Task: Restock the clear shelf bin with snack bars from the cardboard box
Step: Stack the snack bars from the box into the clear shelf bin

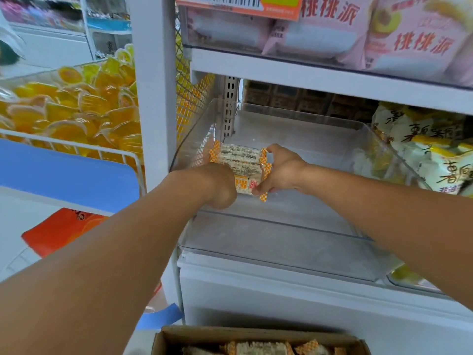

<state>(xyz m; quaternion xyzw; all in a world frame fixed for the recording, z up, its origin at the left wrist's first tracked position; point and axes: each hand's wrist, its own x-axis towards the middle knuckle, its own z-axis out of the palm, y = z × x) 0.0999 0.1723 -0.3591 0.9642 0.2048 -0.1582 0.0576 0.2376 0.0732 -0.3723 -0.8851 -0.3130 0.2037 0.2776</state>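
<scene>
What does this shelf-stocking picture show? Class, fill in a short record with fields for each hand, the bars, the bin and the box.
left hand: at the left end of the snack bars, fingers hidden
right hand: grip pinching the right end of the bars
snack bars: small row, held inside the bin near its left wall
clear bin: on the shelf, otherwise nearly bare
cardboard box: below the shelf, open, more bars inside
</scene>
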